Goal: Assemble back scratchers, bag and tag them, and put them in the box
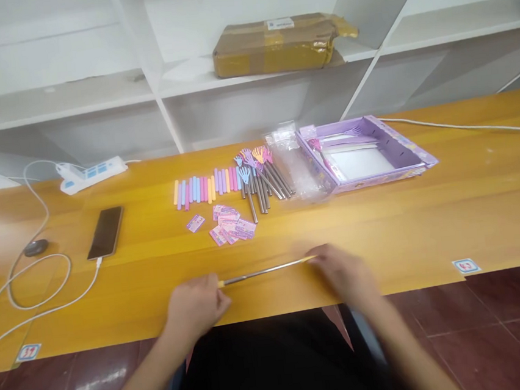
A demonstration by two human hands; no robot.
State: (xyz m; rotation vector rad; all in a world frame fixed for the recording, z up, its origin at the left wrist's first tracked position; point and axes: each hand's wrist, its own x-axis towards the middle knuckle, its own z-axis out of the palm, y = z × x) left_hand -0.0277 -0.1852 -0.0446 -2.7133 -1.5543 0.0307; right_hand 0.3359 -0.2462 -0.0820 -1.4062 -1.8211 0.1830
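Left hand (196, 305) closes in a fist round one yellow end of a single metal rod (265, 272); the right hand (341, 271), blurred, pinches its other yellow end, so it spans between them. Beyond both lie two groups of coloured tubes (196, 190), one lone card (195, 223), one card pile (233, 224) and hand-topped sticks (260, 190) too crowded to count. One purple tray (371, 180) sits beyond the right hand.
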